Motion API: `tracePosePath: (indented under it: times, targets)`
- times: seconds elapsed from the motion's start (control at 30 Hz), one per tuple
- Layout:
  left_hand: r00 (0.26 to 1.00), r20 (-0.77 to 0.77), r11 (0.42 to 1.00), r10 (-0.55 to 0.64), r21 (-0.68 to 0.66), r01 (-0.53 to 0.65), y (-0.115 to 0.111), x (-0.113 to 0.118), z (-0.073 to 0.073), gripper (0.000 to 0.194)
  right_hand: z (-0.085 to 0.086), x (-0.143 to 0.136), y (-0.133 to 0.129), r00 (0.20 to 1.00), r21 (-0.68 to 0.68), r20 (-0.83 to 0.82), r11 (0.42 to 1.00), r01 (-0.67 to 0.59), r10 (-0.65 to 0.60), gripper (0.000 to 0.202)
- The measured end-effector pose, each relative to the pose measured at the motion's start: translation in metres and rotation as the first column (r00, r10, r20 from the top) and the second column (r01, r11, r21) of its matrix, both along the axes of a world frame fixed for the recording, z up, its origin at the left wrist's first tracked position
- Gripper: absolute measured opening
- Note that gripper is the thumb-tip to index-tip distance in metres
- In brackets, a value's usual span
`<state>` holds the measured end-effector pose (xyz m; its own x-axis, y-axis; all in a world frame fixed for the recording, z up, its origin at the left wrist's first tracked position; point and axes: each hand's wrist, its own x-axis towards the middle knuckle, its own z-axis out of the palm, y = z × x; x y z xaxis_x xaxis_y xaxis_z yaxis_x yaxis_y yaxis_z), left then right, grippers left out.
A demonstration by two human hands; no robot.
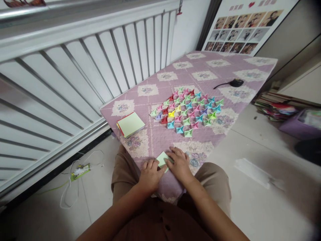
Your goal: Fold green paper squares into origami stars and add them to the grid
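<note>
The left hand (150,174) and right hand (178,164) are touching paper (162,158), fingers half curled; whether they are pinching it cannot be told.

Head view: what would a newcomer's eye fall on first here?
Probably the cluster of bright folded-paper pieces, in many colors, set out on the purple flowered tablecloth. Next, nearer the wearer, the left hand and right hand on a pale green sheet. Then the paper stack, pale green on top, left of the cluster.
</note>
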<state>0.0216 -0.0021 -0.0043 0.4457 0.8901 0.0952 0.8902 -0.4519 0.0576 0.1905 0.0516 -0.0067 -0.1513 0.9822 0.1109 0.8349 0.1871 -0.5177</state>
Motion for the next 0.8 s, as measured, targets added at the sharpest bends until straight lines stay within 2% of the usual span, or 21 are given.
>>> tracePosePath:
  times: [0.3,0.53,0.8]
  targets:
    - [1.0,0.015,1.0,-0.005,-0.014,0.005,0.001,-0.002,0.001,0.036,-0.001,-0.001,0.003,0.992,-0.023,-0.118,0.999,0.044,-0.046,0.009]
    - [1.0,0.023,1.0,0.004,-0.031,-0.003,0.001,-0.003,0.001,0.037,0.0,-0.006,0.012,0.995,0.048,-0.051,0.995,0.089,-0.087,0.01]
    - [1.0,0.02,0.999,0.013,-0.031,-0.013,0.0,-0.002,0.004,0.037,-0.003,-0.006,0.013,0.998,0.119,-0.047,0.992,0.051,-0.046,0.013]
